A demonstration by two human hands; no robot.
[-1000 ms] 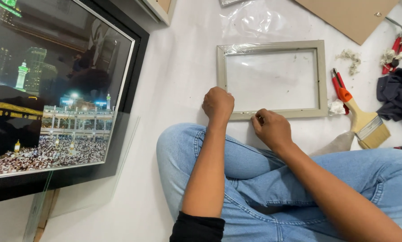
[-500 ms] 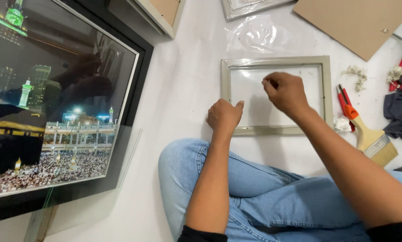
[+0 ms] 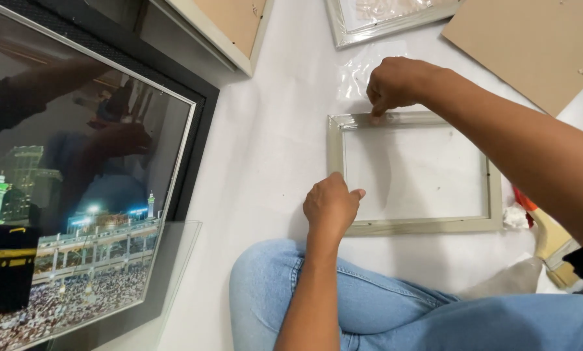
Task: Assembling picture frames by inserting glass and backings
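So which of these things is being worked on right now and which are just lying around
In hand:
small grey picture frame, left hand on its near corner, right hand pinching its far edge

Lying about:
large framed night-scene picture
brown backing board
paintbrush
clear plastic wrap
second frame at the top

- Large black-framed night cityscape picture [image 3: 77, 195]: fills the left of the frame, glass reflecting a figure.
- Loose glass pane [image 3: 174, 273]: lower left, leaning against that picture.
- Brown backing board [image 3: 532, 45]: upper right, flat on the white floor [image 3: 272, 130].
- Second pale frame [image 3: 395, 16]: top centre, partly cropped.
- Paintbrush [image 3: 551, 244]: right edge, mostly hidden.
- Clear plastic wrap [image 3: 363, 68]: upper centre.
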